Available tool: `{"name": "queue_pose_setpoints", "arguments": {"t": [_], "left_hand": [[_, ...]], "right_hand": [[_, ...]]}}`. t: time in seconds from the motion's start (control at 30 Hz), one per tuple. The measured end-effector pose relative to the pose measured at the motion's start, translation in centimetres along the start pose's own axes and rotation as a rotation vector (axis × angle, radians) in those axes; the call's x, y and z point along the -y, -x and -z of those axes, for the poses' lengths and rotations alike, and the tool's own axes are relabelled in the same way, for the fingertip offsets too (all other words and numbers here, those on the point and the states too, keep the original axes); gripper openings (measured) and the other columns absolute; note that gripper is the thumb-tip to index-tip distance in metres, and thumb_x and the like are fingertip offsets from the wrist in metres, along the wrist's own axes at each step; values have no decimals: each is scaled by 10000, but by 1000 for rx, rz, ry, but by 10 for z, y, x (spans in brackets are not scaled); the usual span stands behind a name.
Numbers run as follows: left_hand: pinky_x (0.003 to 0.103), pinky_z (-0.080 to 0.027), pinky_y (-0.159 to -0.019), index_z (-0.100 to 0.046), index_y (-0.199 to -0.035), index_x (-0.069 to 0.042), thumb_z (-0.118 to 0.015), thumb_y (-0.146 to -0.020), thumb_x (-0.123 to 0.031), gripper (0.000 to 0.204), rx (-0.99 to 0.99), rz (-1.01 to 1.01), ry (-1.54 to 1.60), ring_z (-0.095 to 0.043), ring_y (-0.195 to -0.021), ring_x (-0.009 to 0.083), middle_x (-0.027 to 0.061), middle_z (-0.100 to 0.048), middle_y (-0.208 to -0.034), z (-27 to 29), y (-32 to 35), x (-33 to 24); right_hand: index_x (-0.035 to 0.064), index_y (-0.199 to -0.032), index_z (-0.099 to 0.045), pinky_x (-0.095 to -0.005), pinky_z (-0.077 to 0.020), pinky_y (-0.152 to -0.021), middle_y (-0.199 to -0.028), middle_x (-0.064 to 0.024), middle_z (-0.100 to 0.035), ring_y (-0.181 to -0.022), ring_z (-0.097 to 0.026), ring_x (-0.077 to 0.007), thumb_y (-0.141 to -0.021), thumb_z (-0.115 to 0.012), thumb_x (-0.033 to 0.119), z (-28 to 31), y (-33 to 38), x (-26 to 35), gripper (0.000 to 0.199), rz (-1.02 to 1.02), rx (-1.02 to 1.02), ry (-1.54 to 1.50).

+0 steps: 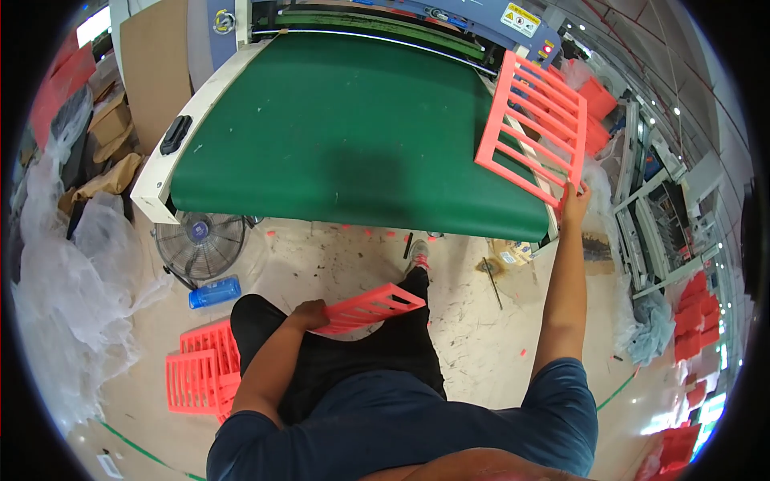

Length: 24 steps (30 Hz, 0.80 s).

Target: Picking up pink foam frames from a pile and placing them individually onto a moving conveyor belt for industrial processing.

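My right hand (575, 200) is stretched out far to the right and grips the lower corner of a coral-red slatted plastic panel (532, 125), which stands tilted at the right edge of the green conveyor belt (345, 128). My left hand (309, 313) holds a second, smaller slatted red panel (370, 307) flat over my lap, gripping its left end. I sit facing the belt, with one leg stretched toward it.
A stack of more red slatted panels (202, 377) lies on the floor at my left. A floor fan (200, 243) and a blue bottle (214, 293) sit under the belt's near-left corner. Clear plastic bags (68, 280) pile up far left. Metal racks (662, 232) and red parts (696, 317) stand right.
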<state>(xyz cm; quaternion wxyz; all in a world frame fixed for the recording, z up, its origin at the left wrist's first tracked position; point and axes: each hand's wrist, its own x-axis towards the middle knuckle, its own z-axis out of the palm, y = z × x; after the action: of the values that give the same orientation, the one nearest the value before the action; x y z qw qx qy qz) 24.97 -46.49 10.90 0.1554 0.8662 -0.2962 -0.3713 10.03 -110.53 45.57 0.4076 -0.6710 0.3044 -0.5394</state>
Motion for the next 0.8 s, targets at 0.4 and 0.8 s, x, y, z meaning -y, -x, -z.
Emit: {"name": "queue_pose_setpoints", "arguments": {"t": [0.4,0.8], "left_hand": [[453,-514,-974,-639,-1210,-43,-703,-769,-356,544,-35,-39,6,-637,-1158,379,211,-682,-1201,-9,-7,16],[449,-505,-998,-635,-1233,-34,-672,-784,-321,535,29,2,-31,-624,-1187,381,222,-670,-1231,5,5,1]], "right_hand": [[58,-1192,-618,-268,-529,-634,-886,-32,-637,-741,-603,-105,-863,-721,94,2,-7,7,347,-127,263,-152],[-27,-1175,-658,-279,-516,-823,-999,-70,-711,-877,-661,-153,-899,-734,195,-7,93,72,363,-35,677,338]]}}
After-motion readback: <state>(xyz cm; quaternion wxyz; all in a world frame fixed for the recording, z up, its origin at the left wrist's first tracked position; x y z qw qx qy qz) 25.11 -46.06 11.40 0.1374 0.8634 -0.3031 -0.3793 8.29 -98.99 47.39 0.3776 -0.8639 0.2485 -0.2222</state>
